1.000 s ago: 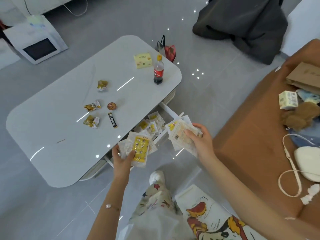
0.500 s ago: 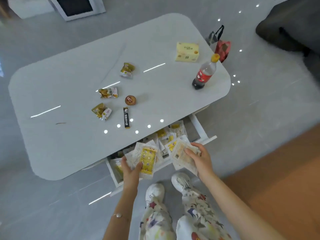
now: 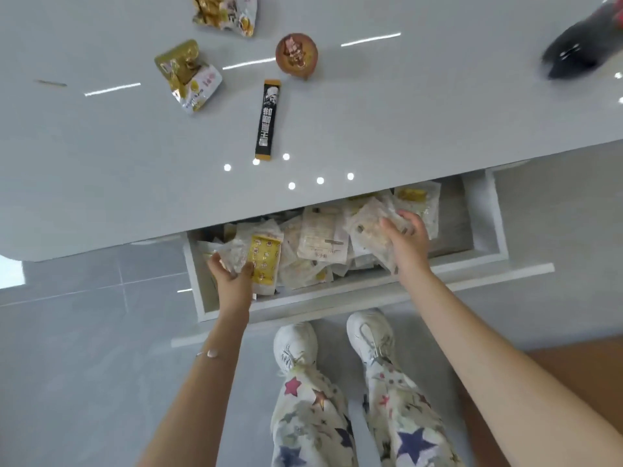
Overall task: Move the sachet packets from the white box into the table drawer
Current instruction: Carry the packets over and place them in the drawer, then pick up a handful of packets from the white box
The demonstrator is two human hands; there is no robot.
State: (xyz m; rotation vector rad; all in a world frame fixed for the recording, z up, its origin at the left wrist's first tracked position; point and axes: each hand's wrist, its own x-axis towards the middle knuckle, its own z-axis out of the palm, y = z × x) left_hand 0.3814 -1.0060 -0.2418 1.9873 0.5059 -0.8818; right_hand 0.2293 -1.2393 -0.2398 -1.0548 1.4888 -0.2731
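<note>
In the head view we look straight down on an open drawer [image 3: 485,214] pulled out from under the table [image 3: 101,170], running across the middle of the frame. Both hands reach into it.

The left hand [image 3: 232,281] is at the drawer's left end. Its thumb and fingers are curled round a yellow sachet [image 3: 266,261] and a clear sachet [image 3: 232,254] just beside it, both held over the drawer's front left corner. A bracelet [image 3: 210,353] sits on that wrist.

The right hand [image 3: 409,246] is right of centre. Its fingers curl over a bunch of pale sachets [image 3: 371,230] and grip them from above. We cannot tell whether this bunch touches what lies under it.

Between and beneath the hands a pile [image 3: 323,241] of loose sachets fills most of the drawer. A strip of bare drawer floor shows at the right end.

On the table top, upper centre, we see a black stick pack [image 3: 268,119] lying lengthwise, with a round brown snack [image 3: 296,55] just above it. A gold snack bag [image 3: 188,75] lies to the upper left, and a second bag [image 3: 224,11] is cut off by the top edge. A dark, blurred bottle [image 3: 573,55] stands in the upper right corner.

At the bottom of the frame two white shoes [image 3: 295,345] and star-printed trousers [image 3: 404,433] stand on the grey floor [image 3: 84,365], just in front of the drawer.
</note>
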